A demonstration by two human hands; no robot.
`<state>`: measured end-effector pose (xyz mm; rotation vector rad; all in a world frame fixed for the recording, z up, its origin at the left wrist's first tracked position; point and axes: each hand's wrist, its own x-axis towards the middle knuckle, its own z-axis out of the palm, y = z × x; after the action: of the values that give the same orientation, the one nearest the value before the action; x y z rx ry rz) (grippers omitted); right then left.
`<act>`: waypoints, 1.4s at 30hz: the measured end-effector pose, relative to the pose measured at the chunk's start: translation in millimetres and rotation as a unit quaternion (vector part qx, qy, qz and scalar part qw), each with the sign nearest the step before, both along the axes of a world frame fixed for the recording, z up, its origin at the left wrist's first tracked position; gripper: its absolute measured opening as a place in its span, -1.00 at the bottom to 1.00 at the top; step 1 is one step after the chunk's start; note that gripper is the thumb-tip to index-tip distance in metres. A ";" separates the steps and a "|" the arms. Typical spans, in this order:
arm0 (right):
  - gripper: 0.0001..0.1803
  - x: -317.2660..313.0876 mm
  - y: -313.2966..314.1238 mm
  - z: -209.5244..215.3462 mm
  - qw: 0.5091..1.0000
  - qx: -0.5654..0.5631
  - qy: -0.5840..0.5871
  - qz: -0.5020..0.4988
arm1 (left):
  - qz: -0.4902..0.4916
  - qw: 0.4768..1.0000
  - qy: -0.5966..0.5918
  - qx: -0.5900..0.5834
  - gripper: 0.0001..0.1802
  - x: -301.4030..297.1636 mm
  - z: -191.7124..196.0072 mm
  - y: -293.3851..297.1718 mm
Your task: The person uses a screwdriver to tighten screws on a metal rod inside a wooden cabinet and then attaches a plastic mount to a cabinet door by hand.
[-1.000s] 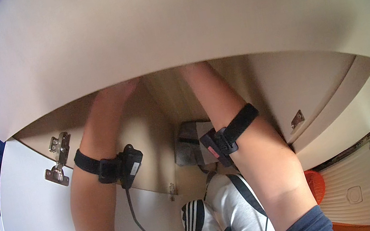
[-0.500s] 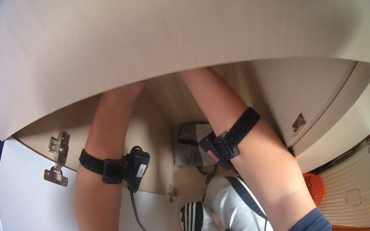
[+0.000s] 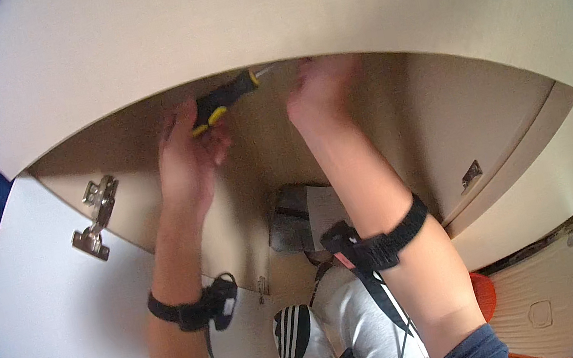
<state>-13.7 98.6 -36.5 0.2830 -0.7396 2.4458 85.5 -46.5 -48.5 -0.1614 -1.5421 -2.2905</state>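
Observation:
My left hand (image 3: 181, 148) is closed around the black and yellow handle of a screwdriver (image 3: 232, 95), inside a cabinet just below its front panel (image 3: 272, 13). The metal shaft points right, and its far end passes out of sight behind the panel's lower edge. To the right, my right hand (image 3: 320, 88) is raised against that same edge, smeared by motion. Its fingers are mostly hidden, so whether it holds anything does not show. Each forearm wears a black strap with a small dark device and cable.
On the left stands an open white door (image 3: 57, 311) with a metal hinge (image 3: 98, 216). A hinge plate (image 3: 470, 175) sits on the right wall. Below lies a grey object (image 3: 291, 224) I cannot identify. At lower right are a red item (image 3: 485, 296) and a ribbed white plastic panel (image 3: 540, 311).
Both hands, earlier hidden behind the front panel, have come lower into view. The screwdriver now shows in my left hand. The panel's edge sits higher in the picture.

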 end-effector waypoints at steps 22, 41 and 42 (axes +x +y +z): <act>-0.53 317.8 9.9 -120.1 0.781 0.093 0.087 0.611 | 0.255 0.958 -0.126 0.036 -0.63 361.3 -91.6 81.4; -0.30 420.8 0.5 -123.5 0.679 0.372 -0.001 0.633 | 0.276 0.853 -0.120 -0.426 -0.76 445.5 -96.7 76.5; -0.32 425.6 -0.6 -124.9 0.674 0.304 -0.060 0.671 | 0.267 0.849 -0.107 -0.443 -0.76 444.7 -106.4 76.1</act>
<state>412.0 98.0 -161.4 1.3440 -1.9140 3.3949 530.2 29.6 -155.0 0.2715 -2.2945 -1.0773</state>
